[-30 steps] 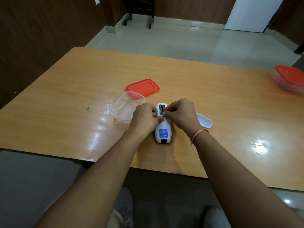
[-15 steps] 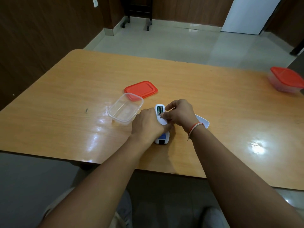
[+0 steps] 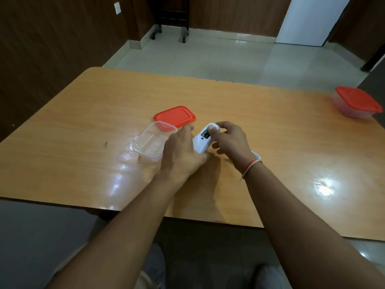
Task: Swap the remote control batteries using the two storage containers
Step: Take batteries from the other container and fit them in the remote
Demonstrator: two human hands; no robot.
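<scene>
Remote control [image 3: 201, 143] face down on the desk [image 3: 270, 126], tilted, battery bay open and turned up; something dark and greenish visible inside, likely a battery, too small to be sure.

Left hand [image 3: 181, 153] laid over the near half of the remote, fingers fairly straight and reaching toward the far-left side, thumb against the near end. Reads as pressing and steadying rather than gripping, probably to stop the body sliding on the glossy top.

Right hand [image 3: 229, 140] curled, one fingertip pressed at the far end of the open bay, thumb and other fingers bent beside the body. Looks like prying at a cell; cannot tell whether anything is actually pinched.

Small white piece [image 3: 256, 155] on the desk, peeking out just behind the right wrist, presumably the battery cover, parked within reach for refitting.

Clear container [image 3: 150, 142] open, just left of the left hand, appears empty; its red lid [image 3: 175, 116] flat behind it, touching or slightly overlapped by the rim. Placement suggests a drop spot for the old cells.

Second container [image 3: 354, 105], red lid on, far right edge of the desk, well apart; contents not readable. Likely untouched for now.

Judged stage: early, removal step, nothing swapped.
</scene>
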